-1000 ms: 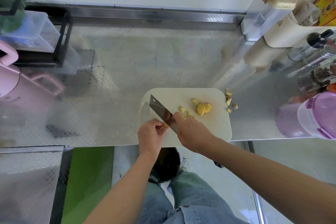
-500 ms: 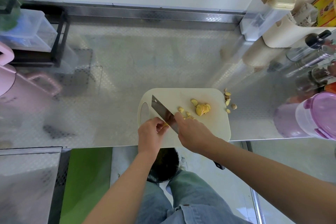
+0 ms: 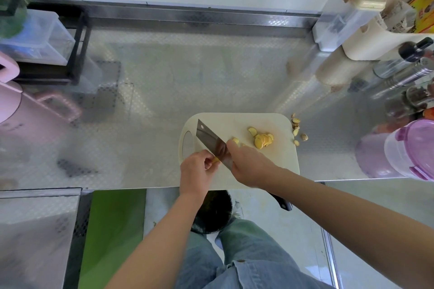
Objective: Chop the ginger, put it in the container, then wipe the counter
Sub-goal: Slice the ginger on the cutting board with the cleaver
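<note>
A cream cutting board [image 3: 277,122] lies at the steel counter's front edge. My left hand [image 3: 196,171] pinches a small yellow ginger piece [image 3: 215,160] against the board. My right hand [image 3: 250,166] grips a cleaver [image 3: 210,139], its blade edge down right beside the ginger piece and my left fingers. The black handle end [image 3: 283,203] sticks out past the counter edge. A pile of ginger slices [image 3: 263,140] lies on the board's right half, with loose slices [image 3: 235,141] nearer the blade.
Ginger trimmings [image 3: 297,132] lie on the counter just right of the board. A purple lidded container [image 3: 408,150] stands at the right, bottles [image 3: 404,70] and a clear box [image 3: 345,19] behind it. A pink jug [image 3: 14,105] and a black rack [image 3: 77,54] stand left.
The cleaver has barely shifted on the board beside the ginger piece; both hands keep the same hold in the same place.
</note>
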`<action>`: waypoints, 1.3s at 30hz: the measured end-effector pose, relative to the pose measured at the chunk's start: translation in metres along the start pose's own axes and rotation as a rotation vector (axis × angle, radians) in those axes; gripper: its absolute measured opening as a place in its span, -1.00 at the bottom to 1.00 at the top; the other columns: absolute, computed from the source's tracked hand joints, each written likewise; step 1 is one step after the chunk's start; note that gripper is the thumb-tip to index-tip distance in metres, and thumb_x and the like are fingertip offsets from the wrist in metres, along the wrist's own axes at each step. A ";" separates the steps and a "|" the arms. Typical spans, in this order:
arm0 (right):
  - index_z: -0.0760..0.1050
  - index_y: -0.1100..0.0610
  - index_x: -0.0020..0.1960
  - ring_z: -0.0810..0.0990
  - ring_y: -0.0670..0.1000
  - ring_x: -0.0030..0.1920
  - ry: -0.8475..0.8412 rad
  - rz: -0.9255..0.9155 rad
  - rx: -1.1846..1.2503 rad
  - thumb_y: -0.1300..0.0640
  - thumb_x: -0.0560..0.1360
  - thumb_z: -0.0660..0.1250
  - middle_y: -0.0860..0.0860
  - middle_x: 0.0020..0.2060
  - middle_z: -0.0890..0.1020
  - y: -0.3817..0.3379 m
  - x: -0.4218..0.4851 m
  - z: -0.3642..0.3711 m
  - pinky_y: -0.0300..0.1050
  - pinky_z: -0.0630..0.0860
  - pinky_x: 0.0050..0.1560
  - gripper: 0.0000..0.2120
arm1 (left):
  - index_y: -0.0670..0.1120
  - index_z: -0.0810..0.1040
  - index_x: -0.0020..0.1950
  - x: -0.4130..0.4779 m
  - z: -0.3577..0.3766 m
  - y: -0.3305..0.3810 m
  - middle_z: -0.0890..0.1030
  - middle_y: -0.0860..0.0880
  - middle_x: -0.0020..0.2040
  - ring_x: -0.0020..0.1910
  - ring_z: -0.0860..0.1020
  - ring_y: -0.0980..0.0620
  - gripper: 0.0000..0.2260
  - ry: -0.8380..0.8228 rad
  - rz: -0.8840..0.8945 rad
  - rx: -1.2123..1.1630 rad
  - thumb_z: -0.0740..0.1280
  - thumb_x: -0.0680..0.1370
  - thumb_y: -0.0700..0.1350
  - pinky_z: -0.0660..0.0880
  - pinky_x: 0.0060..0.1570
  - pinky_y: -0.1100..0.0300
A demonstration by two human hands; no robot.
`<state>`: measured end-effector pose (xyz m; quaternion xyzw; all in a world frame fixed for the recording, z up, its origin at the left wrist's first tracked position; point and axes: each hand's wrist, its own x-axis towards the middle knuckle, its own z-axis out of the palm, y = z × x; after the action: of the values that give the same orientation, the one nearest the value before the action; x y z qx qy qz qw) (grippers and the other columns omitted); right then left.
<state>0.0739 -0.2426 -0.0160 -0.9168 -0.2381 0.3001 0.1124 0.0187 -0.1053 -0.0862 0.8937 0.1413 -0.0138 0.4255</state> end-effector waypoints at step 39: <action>0.20 0.16 0.11 0.33 0.11 -0.40 0.044 -0.061 -0.124 0.32 0.51 0.10 0.00 -0.40 0.26 -0.008 0.014 0.000 -0.12 0.11 -0.49 -0.79 | -0.14 0.62 -0.17 0.007 0.007 -0.004 0.62 -0.02 -0.27 -0.30 0.56 0.02 -0.92 0.013 0.001 0.097 0.48 0.43 -0.16 0.50 -0.21 0.18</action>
<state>0.0808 -0.2284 -0.0198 -0.9208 -0.2816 0.2608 0.0696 0.0251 -0.1064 -0.0942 0.9134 0.1428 -0.0147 0.3808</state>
